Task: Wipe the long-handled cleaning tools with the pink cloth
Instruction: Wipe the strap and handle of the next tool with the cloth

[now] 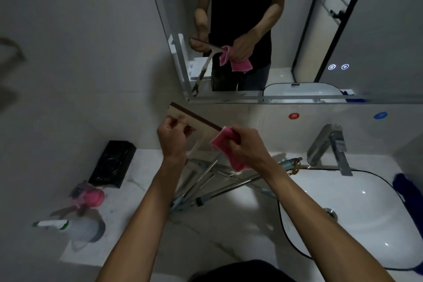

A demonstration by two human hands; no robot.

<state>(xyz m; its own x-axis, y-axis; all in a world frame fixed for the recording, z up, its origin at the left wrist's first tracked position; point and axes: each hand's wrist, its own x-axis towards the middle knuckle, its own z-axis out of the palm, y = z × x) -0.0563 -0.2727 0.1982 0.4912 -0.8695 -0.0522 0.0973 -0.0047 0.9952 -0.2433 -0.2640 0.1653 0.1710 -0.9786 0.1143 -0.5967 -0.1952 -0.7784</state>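
A beige squeegee (198, 121) with a dark rubber blade is held up in front of the wall below the mirror. My left hand (172, 136) grips the left end of its head. My right hand (242, 144) clutches the pink cloth (225, 147) and presses it around the blade's right end. The cloth's loose end hangs down below my right hand. The squeegee's handle runs down behind my hands. Several other long-handled tools (215, 181) with metal shafts lie crossed on the counter beneath my hands.
A white sink basin (357, 224) with a chrome faucet (329, 146) sits at right, a blue cloth (404, 184) on its far edge. At left stand a black box (112, 163), a pink-topped bottle (88, 197) and a spray bottle (75, 228). The mirror (297, 30) hangs ahead.
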